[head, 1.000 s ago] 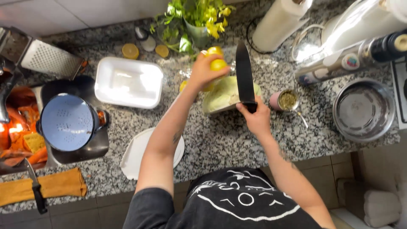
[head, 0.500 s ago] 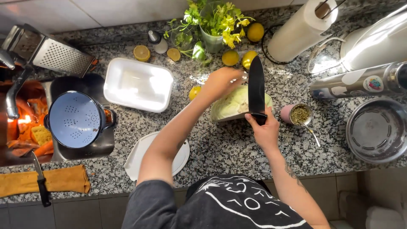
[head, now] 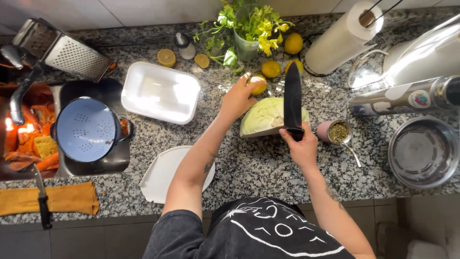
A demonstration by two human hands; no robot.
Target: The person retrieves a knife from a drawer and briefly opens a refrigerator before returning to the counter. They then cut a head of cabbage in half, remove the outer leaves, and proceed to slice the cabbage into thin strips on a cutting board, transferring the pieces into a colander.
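A pale green half cabbage (head: 266,116) lies cut side down on the speckled granite counter (head: 268,168). My right hand (head: 301,145) grips the handle of a large black knife (head: 292,96), whose blade points away over the cabbage. My left hand (head: 238,98) reaches past the cabbage's left end with its fingers around a yellow lemon (head: 259,84). More lemons (head: 271,68) lie just behind.
A white rectangular dish (head: 160,92) and a white plate (head: 165,175) sit left of my arm. A blue colander (head: 87,129), a grater (head: 62,52), a herb jar (head: 247,29), a paper towel roll (head: 342,38), a small pink cup (head: 334,132) and a steel bowl (head: 423,152) surround the spot.
My left hand came down from the raised lemon to the counter behind the cabbage. The knife stays over the cabbage. The view has shifted.
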